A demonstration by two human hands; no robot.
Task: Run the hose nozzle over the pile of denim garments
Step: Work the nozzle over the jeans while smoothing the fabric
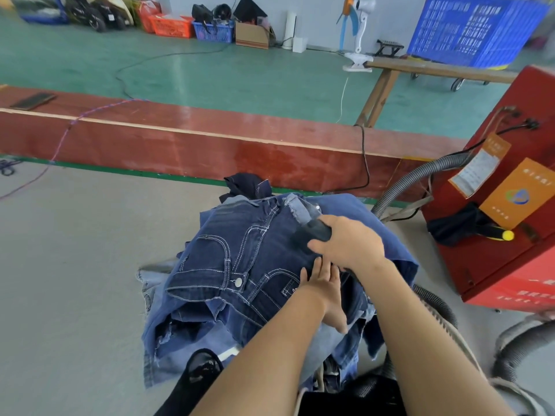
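A pile of denim garments point(240, 265) lies on the grey floor in front of me, with a pair of dark blue jeans on top. My right hand point(348, 244) grips the black hose nozzle point(312, 232) and holds its tip down on the jeans near the waistband. My left hand point(324, 289) lies flat on the denim just below the nozzle, fingers straight, pressing the cloth. The nozzle's grey ribbed hose point(405, 187) curves off to the right.
A red machine point(495, 235) with orange labels stands at the right, its hose coiling on the floor beside me. A long red board point(210, 145) crosses behind the pile, with cables over it. Baskets, a fan and a blue crate stand at the far wall.
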